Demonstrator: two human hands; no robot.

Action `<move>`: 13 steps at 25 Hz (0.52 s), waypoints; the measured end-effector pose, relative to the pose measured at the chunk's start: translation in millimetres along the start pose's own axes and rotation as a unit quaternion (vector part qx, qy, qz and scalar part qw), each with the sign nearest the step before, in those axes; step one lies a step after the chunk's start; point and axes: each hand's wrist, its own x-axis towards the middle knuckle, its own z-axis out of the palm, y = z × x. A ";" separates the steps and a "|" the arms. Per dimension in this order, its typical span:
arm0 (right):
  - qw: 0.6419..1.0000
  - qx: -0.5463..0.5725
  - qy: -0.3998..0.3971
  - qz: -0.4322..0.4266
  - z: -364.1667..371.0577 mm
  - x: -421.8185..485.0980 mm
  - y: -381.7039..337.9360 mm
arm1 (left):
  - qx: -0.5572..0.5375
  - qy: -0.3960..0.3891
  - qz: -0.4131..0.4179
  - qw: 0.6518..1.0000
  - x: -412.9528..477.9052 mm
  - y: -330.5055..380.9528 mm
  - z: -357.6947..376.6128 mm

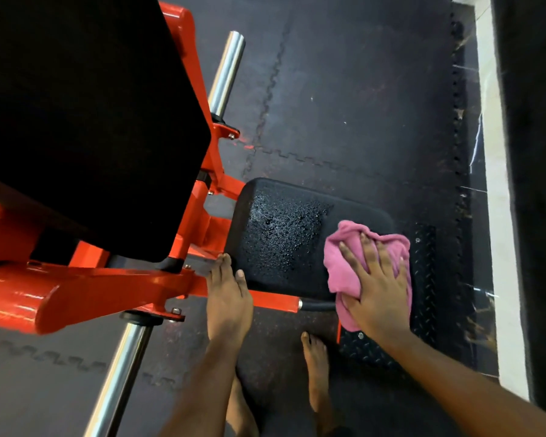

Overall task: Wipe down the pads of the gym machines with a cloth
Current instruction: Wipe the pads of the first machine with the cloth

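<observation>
Low black pad (284, 241), beaded wet across its left half, on an orange frame (108, 285) right of a larger black pad (76, 121); pink cloth (341, 266) bunched on its right end. Right hand (375, 285) flat, fingers spread, pressing the cloth; left hand (229, 298) straight-fingered, resting on the low pad's near left edge. Floor (360, 105): dark interlocking rubber mats, pale strip (498, 216) along the right.

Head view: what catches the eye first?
A crumpled pink cloth stands out, pressed by the flat right hand onto the right end of a low black seat pad glistening with droplets. A glossy orange steel frame fills the left; the left hand rests at the pad's left edge.
</observation>
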 end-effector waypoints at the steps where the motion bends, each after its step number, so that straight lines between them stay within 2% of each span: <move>1: 1.000 0.002 -0.005 -0.001 -2.1 5.1 3.3 | 0.000 0.007 -0.003 1.000 -0.5 -0.6 2.7; 5: 0.999 -0.001 -0.021 -0.030 -10.7 86.9 2.4 | -0.015 0.049 -0.018 0.999 -2.6 1.4 12.8; 8: 0.995 0.015 -0.065 -0.081 -19.8 148.0 -3.8 | -0.044 0.082 -0.057 0.994 -5.8 12.8 20.6; 10: 0.989 -0.002 -0.058 -0.136 -19.8 148.8 6.7 | -0.058 0.098 -0.072 0.991 -6.4 13.9 22.7; 13: 0.977 -0.023 -0.029 -0.212 -19.4 100.9 43.2 | -0.069 0.117 -0.085 0.987 -8.5 13.8 26.4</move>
